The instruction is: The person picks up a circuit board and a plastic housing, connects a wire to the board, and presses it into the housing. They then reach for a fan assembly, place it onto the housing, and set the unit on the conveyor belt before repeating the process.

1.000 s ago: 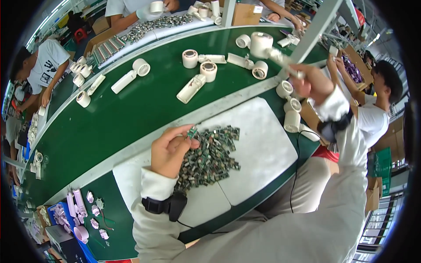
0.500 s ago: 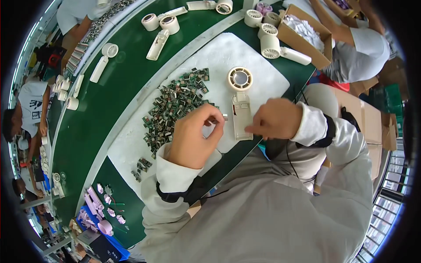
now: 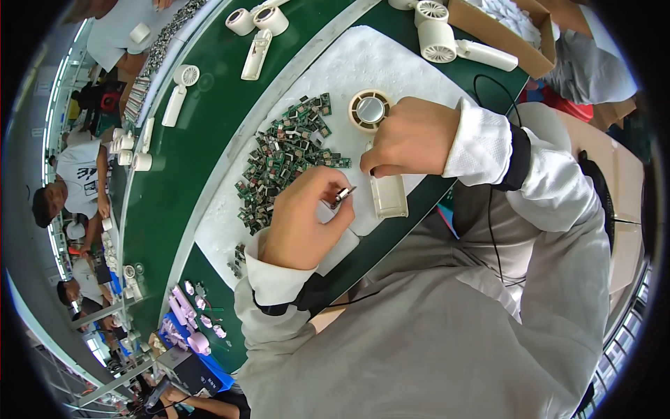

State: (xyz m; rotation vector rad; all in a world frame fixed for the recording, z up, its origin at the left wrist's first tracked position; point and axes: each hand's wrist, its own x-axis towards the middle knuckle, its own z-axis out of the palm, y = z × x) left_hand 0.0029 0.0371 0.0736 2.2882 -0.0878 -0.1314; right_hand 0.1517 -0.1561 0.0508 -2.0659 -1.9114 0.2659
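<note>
My left hand (image 3: pixel 299 218) is closed, pinching a small circuit board (image 3: pixel 341 195) with a shiny metal part between thumb and forefinger. To its right lies an opened cream handheld fan, its handle shell (image 3: pixel 389 196) hollow side up and its round head (image 3: pixel 370 109) at the far end. Over the upper part of that handle is my right hand (image 3: pixel 415 136), fingers curled and pinched. Whatever is in its fingertips is hidden. A heap of small green circuit boards (image 3: pixel 283 157) lies just beyond my left hand on a white foam sheet (image 3: pixel 356 59).
Cream fans (image 3: pixel 436 38) lie at the far right next to a cardboard box (image 3: pixel 488 24) of white pieces. More fan parts (image 3: pixel 257 54) rest on the green conveyor belt (image 3: pixel 209 133). Pink parts (image 3: pixel 183 307) and a blue bin (image 3: pixel 222 377) are at near left. Other people sit along the line.
My right hand has moved from the handle's near end to its upper part, near the fan head. The board in my left hand is tilted differently. The whole view has shifted a little.
</note>
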